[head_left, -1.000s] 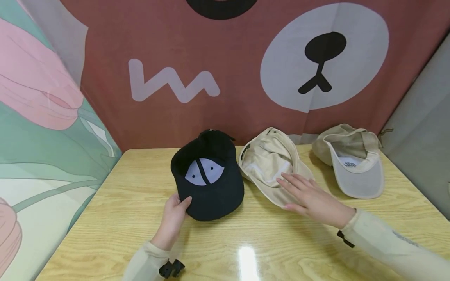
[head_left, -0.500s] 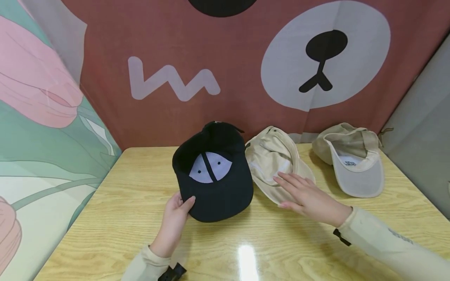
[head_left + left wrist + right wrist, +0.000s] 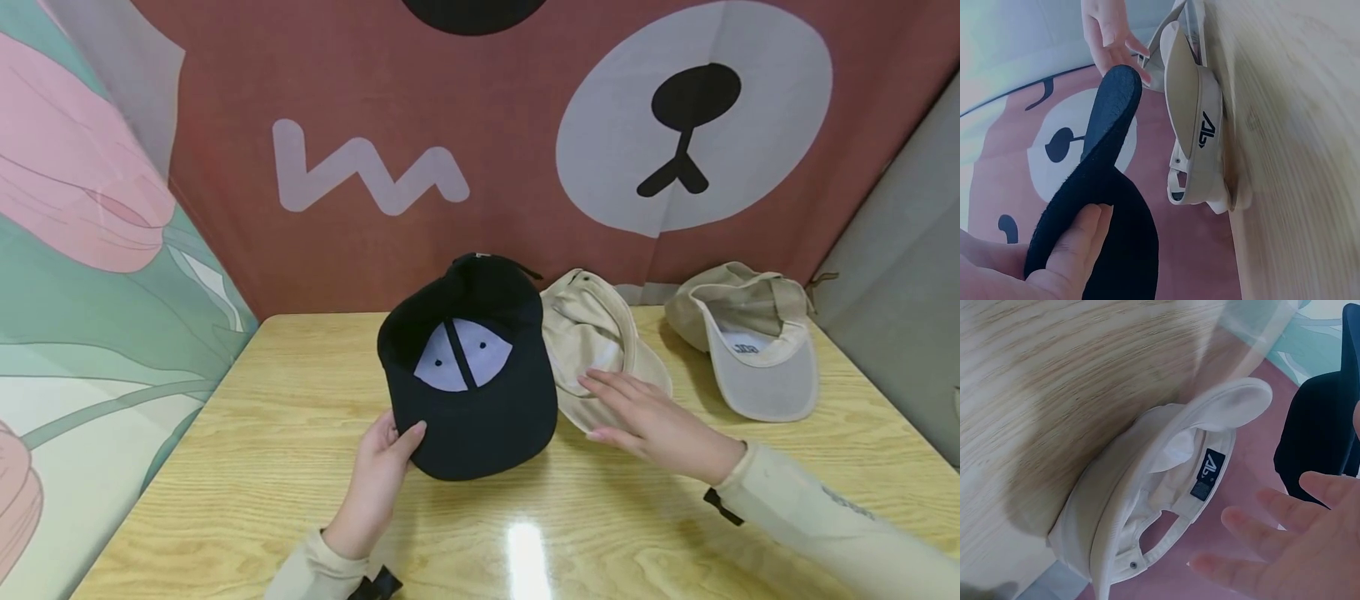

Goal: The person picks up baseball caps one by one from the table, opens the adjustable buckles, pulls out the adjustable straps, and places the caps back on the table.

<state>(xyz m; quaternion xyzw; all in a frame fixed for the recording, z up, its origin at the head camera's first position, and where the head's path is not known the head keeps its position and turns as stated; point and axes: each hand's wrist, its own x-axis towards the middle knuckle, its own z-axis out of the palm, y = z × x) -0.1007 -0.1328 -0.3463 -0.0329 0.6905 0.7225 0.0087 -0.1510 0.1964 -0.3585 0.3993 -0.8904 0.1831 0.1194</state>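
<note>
My left hand grips the brim of a black baseball cap, thumb on the brim's underside. The cap hangs tilted above the table, its inside facing me and a pale lining panel showing. Behind it lies a cream cap, upside down and partly hidden by the black one. My right hand hovers by the cream cap's brim with its fingers spread out and straight. From the right wrist view, that hand appears apart from the cream cap and holds nothing.
A beige cap with a greyish brim lies at the back right of the wooden table. Behind the table hangs a reddish-brown cloth with a bear face. A grey panel stands on the right.
My left hand has raised the black cap slightly and carried it to the right, covering more of the cream cap. The right hand has shifted a little left.
</note>
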